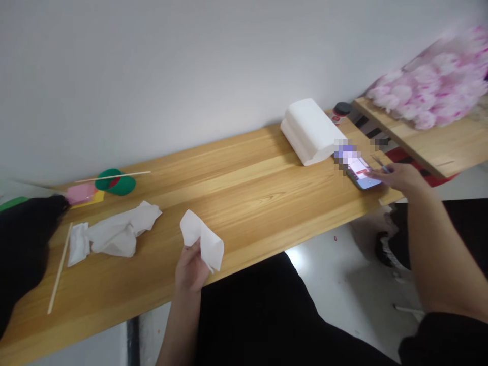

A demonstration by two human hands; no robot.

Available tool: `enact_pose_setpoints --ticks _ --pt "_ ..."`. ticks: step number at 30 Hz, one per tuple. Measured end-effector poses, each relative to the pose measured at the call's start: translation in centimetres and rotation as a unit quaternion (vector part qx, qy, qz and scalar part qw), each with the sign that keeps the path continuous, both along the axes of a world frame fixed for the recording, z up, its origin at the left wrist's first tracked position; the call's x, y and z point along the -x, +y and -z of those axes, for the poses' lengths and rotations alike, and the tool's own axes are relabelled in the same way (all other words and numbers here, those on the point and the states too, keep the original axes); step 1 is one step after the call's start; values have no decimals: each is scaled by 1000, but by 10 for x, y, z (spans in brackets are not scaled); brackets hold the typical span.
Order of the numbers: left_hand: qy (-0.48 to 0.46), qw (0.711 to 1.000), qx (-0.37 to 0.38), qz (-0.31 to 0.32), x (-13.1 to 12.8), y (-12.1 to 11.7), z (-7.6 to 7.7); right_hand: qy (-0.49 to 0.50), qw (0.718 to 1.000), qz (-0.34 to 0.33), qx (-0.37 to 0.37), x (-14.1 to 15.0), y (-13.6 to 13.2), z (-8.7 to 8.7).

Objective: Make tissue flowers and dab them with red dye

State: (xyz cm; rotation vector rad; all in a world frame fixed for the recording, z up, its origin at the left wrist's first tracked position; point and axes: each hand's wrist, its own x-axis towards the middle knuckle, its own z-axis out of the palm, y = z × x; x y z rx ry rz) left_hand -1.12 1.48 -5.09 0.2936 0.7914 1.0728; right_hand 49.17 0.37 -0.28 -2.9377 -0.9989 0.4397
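Note:
My left hand [191,268] is closed on a folded white tissue [204,239] just above the near edge of the wooden table [247,188]. Far to the right, my right hand [398,176] reaches to a smartphone [363,173] lying with its screen lit. Its fingers rest at the phone's right edge and are partly blurred, and a thin grey object [381,163] shows by the fingertips. A crumpled white tissue [114,234] lies on the table to the left of my left hand.
A stack of white tissue paper [310,130] stands by the wall near a dark-lidded jar [341,111]. Pink paper flowers [434,86] lie on a second board [438,142]. At left are thin wooden sticks [59,269], green felt [114,181] and a pink pad [81,193].

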Motion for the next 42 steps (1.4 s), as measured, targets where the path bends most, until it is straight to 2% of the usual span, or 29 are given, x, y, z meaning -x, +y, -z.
enact_pose_setpoints --ticks 5,8,10,13,14,16,18,19,20,22,24,27,29,33,38,40,42 --pt "-4 1000 -4 0 0 1 -1 -13 999 37 -36 15 -2 -13" --pt "10 1000 12 -7 -2 0 -3 -11 992 56 -112 38 -7 -21" --pt "32 999 37 -23 -4 0 -5 56 979 50 -191 66 -14 -19" --pt "68 994 62 -54 -12 2 -8 178 958 -22 -223 132 -28 -2" --pt "81 993 62 -59 -16 2 -9 244 942 -58 -221 159 -32 5" --pt "112 991 53 -55 -24 3 -11 465 848 -99 -235 213 -35 18" --pt "151 987 41 -38 -31 2 -14 612 750 -84 -236 260 -31 27" --pt "170 985 37 -23 -33 2 -15 650 720 -80 -228 278 -27 28" --pt "185 982 36 -4 -34 1 -15 659 713 -73 -228 292 -22 29" --pt "202 977 49 40 -33 -1 -16 641 729 -78 -226 307 -12 27" --pt "209 973 68 68 -29 -3 -17 624 744 -120 -205 312 -4 23" --pt "219 969 84 71 -26 -5 -17 621 740 -195 -168 312 1 20" --pt "221 968 88 74 -25 -6 -18 617 741 -212 -158 313 1 20" --pt "210 970 61 106 -25 -7 -19 602 761 -183 -159 317 -1 20" --pt "209 954 -34 211 -23 -6 -17 597 757 -189 -185 314 -1 16" --pt "213 947 -48 235 -24 -6 -17 589 762 -190 -192 313 0 15" --pt "206 947 -48 241 -27 -6 -17 602 753 -173 -202 313 0 15"
